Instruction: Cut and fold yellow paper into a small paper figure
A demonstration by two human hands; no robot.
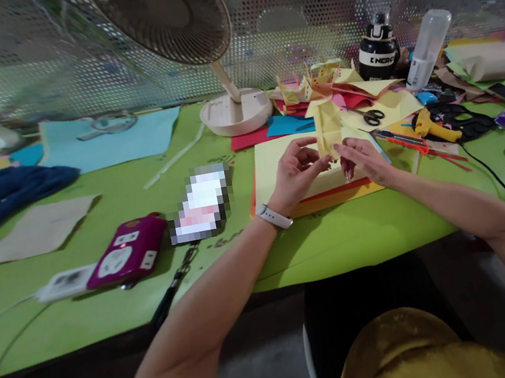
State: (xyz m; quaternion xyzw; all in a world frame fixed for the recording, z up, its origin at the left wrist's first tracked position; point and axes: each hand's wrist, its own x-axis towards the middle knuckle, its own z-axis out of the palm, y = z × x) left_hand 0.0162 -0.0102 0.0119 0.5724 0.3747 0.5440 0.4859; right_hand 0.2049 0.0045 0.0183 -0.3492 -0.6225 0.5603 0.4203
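Note:
A folded piece of yellow paper (328,127) stands upright between my two hands, its creases showing. My left hand (298,169), with a pale watch band on the wrist, pinches its lower left edge between thumb and fingers. At the lower right edge, the fingers of my right hand (362,158) are closed on the same paper. Both hands hover over a stack of pale yellow sheets (271,169) with orange sheets (356,195) under it. Just behind the paper lie dark-handled scissors (373,117).
A fan (236,113) stands behind, beside folded yellow paper pieces (325,78). A black bottle (378,56) and a clear bottle (428,50) are back right. A yellow glue gun (437,125) with a cord lies right. Leftward are a phone (202,201) and a purple power strip (129,250).

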